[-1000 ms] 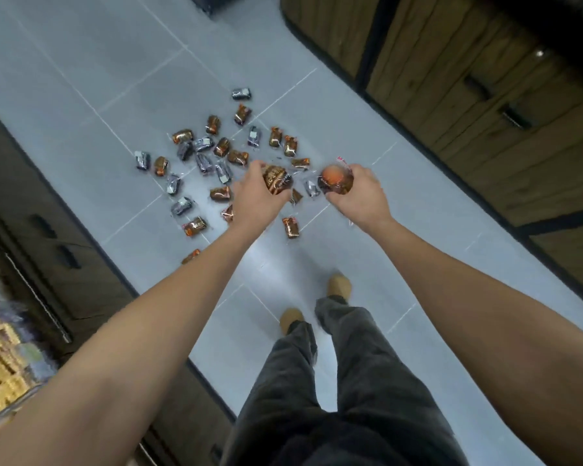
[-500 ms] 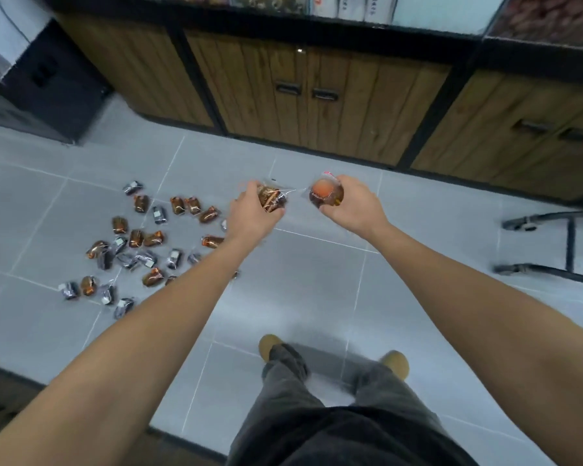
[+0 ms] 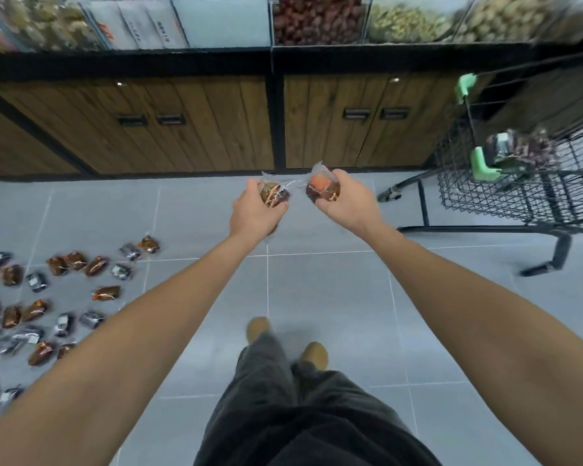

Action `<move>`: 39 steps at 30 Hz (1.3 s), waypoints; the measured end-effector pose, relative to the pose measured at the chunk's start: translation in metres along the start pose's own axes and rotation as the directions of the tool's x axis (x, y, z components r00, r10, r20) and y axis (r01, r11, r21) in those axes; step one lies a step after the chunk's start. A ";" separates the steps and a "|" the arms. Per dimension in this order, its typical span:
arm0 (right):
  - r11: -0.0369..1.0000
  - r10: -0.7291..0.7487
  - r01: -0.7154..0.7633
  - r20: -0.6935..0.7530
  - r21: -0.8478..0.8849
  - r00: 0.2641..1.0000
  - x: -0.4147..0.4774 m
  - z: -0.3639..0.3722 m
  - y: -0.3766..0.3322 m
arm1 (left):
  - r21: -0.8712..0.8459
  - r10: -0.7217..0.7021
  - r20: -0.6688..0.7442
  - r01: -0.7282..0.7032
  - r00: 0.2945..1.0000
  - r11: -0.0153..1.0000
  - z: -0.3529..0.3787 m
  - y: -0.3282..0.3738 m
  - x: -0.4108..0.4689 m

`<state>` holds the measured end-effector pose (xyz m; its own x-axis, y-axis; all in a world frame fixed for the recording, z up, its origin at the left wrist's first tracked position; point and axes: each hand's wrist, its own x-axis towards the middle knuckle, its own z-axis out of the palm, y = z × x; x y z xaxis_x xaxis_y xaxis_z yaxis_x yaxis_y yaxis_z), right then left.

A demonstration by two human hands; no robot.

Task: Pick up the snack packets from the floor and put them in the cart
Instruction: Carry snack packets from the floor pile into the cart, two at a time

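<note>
Fingers of our left hand (image 3: 254, 210) curl round a brown snack packet (image 3: 274, 194), those of our right hand (image 3: 345, 200) round an orange packet (image 3: 322, 187), both held at centre frame. We have turned from the scattered packets (image 3: 48, 297), now lower left on the floor (image 3: 317, 280); the cart (image 3: 478, 193) has swung into view at right, so the drop looks near.

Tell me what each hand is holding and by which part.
The left hand grips a brown snack packet round its body; the right hand grips an orange snack packet round its body too. Their clear ends stick out free.
</note>
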<state>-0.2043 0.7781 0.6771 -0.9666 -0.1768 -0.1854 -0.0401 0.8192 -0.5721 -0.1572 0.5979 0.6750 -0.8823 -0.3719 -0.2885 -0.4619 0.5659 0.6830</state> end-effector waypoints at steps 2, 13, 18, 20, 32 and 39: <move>0.999 0.037 -0.037 -0.031 0.014 0.999 -0.001 -0.019 0.027 | -0.004 0.058 0.045 -0.058 0.997 0.998 0.020 0.023 0.003; 0.978 0.207 -0.207 -0.200 0.025 0.958 0.028 -0.129 0.179 | 0.022 0.289 0.149 -0.295 0.946 0.955 0.159 0.173 0.045; 0.956 0.293 -0.289 -0.226 0.052 0.929 0.071 -0.183 0.250 | 0.015 0.353 0.216 -0.364 0.911 0.931 0.231 0.245 0.081; 0.948 0.316 -0.313 -0.226 0.049 0.921 0.089 -0.202 0.277 | 0.016 0.369 0.229 -0.382 0.901 0.924 0.258 0.276 0.093; 0.905 0.423 -0.402 -0.209 0.137 0.882 0.155 -0.294 0.419 | 0.045 0.357 0.366 -0.399 0.859 0.916 0.390 0.420 0.135; 0.890 0.448 -0.435 -0.079 0.135 0.891 0.204 -0.336 0.507 | 0.051 0.159 0.383 -0.193 0.910 0.980 0.471 0.475 0.148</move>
<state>-0.5070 1.3406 0.6182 -0.8989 0.2521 -0.3583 0.4192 0.7325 -0.5364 -0.5502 1.1587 0.6406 -0.9113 0.0332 -0.4105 -0.2870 0.6636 0.6908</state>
